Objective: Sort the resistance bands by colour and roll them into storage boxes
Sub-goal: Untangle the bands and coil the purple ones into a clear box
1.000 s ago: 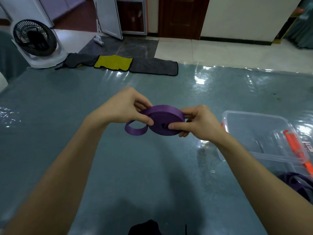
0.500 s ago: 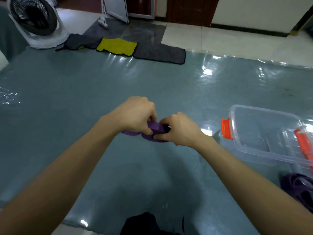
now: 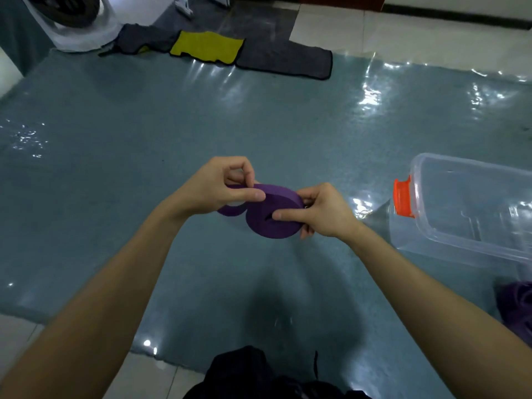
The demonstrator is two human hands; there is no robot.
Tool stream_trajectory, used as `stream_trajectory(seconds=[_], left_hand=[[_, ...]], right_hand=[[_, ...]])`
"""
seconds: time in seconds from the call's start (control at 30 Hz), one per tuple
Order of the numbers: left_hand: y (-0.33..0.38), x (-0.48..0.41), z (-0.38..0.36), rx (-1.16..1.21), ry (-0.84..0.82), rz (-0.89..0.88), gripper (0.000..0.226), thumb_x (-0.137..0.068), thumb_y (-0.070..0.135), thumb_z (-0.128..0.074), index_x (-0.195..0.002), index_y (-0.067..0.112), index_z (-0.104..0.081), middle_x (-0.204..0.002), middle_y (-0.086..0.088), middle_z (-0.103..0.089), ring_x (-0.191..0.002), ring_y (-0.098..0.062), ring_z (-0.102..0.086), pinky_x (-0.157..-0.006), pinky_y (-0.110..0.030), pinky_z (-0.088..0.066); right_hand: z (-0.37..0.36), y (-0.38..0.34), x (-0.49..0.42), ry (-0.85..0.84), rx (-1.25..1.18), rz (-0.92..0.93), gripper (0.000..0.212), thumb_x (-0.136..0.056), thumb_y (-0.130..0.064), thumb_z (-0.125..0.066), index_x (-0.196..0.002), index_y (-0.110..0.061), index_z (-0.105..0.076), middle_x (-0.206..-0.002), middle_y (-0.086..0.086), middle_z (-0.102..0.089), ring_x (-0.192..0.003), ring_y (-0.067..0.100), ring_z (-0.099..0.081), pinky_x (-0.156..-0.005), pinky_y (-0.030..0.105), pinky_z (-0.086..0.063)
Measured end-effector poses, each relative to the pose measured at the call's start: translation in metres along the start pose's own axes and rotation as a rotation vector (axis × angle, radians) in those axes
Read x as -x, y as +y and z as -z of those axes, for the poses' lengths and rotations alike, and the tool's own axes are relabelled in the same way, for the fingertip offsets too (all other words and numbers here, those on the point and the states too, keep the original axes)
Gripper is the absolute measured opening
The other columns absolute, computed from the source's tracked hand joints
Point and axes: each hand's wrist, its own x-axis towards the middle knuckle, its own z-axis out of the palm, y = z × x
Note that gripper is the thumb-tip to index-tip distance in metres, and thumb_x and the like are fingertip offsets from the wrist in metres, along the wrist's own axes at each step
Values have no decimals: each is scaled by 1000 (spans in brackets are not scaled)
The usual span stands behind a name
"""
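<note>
A purple resistance band (image 3: 266, 224), wound into a thick coil, is held between both hands above the blue-grey mat (image 3: 172, 125). My right hand (image 3: 322, 211) grips the coil from the right, its thumb pressed on the flat face. My left hand (image 3: 218, 188) pinches the band's loose end at the coil's top left; a short loop hangs below that hand. A clear plastic storage box (image 3: 472, 214) with an orange clip stands to the right. More purple band (image 3: 515, 309) lies in a heap at the right edge.
Grey and yellow cloths (image 3: 207, 47) lie at the mat's far edge. A white fan (image 3: 72, 21) stands at the far left on the tiled floor. Dark clothing (image 3: 253, 375) shows at the bottom edge.
The hands, closed low over the band half a second ago, have lifted and parted, showing the coil's flat face again. The camera has tilted further down.
</note>
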Motion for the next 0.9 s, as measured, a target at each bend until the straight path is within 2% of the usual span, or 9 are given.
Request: stream_trajectory(seconds=[0.07, 0.13, 0.27, 0.37, 0.53, 0.6, 0.67, 0.8, 0.9], left_hand=[[-6, 0, -1, 115, 48, -37, 15, -87, 17, -89, -94, 19, -75, -106, -14, -84, -107, -36, -80, -102, -50, -63], [-7, 1, -4, 188, 116, -71, 15, -89, 14, -86, -99, 24, -83, -111, -10, -84, -110, -29, -80, -103, -40, -62], [-4, 0, -20, 293, 293, -91, 18, -89, 12, -87, -105, 21, -86, -107, -9, -85, -100, -23, -81, -93, -32, -63], [4, -3, -40, 364, 370, -138, 14, -92, 5, -85, -101, 14, -80, -113, -11, -84, -108, -27, -81, -92, -31, -63], [18, -19, -75, 294, 332, -201, 21, -100, 6, -76, -119, 14, -80, -126, -11, -77, -115, -19, -73, -97, -38, -63], [28, -27, -96, 288, 322, -209, 24, -102, 9, -76, -122, 20, -80, -120, -3, -81, -112, -17, -74, -99, -39, -63], [40, -36, -118, 332, 360, -196, 20, -100, 11, -78, -114, 26, -80, -111, 5, -83, -106, -17, -78, -100, -41, -63], [66, -53, -156, 345, 363, -178, 17, -100, 9, -78, -114, 18, -77, -117, -6, -82, -108, -25, -77, -96, -46, -64], [89, -61, -183, 442, 231, -123, 31, -101, 3, -76, -127, 19, -72, -122, -6, -76, -100, -21, -76, -84, -40, -68]], right_hand=[[6, -3, -1, 27, -102, 6, 32, -74, -39, -98, -94, -17, -87, -71, 20, -77, -45, 22, -67, -43, 25, -51], [11, -5, 1, 57, -180, 26, 29, -76, -35, -97, -95, -15, -87, -71, 23, -76, -44, 24, -66, -42, 27, -51], [14, -3, 6, 136, -337, 34, 29, -76, -36, -97, -93, -15, -87, -67, 24, -74, -42, 27, -65, -40, 28, -49], [17, 0, 17, 175, -436, 28, 36, -73, -44, -97, -92, -15, -87, -67, 18, -74, -42, 26, -66, -40, 28, -48], [32, 9, 48, 332, -597, 14, 26, -80, -35, -94, -91, -13, -84, -66, 13, -74, -40, 22, -63, -40, 27, -45], [43, 13, 61, 409, -641, 1, 31, -78, -35, -91, -94, -10, -83, -69, 13, -74, -40, 20, -62, -40, 26, -44], [55, 19, 72, 478, -676, -13, 28, -79, -34, -88, -95, -12, -83, -71, 14, -74, -40, 20, -61, -41, 26, -44], [82, 33, 91, 565, -739, -32, 20, -89, -28, -86, -100, -11, -85, -76, 15, -74, -41, 19, -60, -43, 26, -45], [105, 42, 103, 592, -830, -22, 20, -87, -33, -88, -97, -16, -87, -82, 14, -77, -43, 18, -58, -44, 26, -46]])
